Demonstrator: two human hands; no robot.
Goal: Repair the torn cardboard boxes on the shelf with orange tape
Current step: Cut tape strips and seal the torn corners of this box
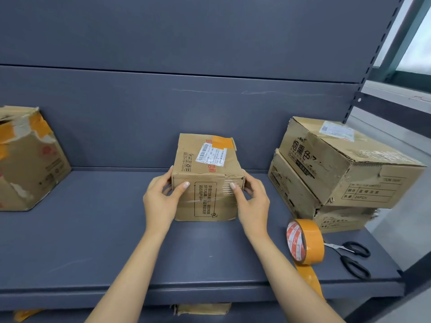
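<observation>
Your two forearms reach in from the bottom edge, and your left hand (161,197) and right hand (250,198) grip the small cardboard box (206,178) from either side. Each thumb lies on the near face, the fingers curl round the side edges, and both hands hold the box and nothing else. The box sits on the grey shelf (93,241), about midway along it and close to the back panel (163,108). Its top carries a white shipping label (211,155) and a patch of orange tape (221,142) at the far edge. The near face is scuffed near your right thumb, with the corrugation showing.

To your right, the orange tape roll (304,241) stands on edge near the shelf front, a loose strip trailing from it over the lip. Just beyond it lie black-handled scissors (352,257). Behind them, two torn boxes (345,164) are stacked, the upper one skewed across the lower. Far to your left stands another battered box (28,159), already patched with orange tape on its upper corner. A piece of cardboard (203,308) shows below the shelf edge.
</observation>
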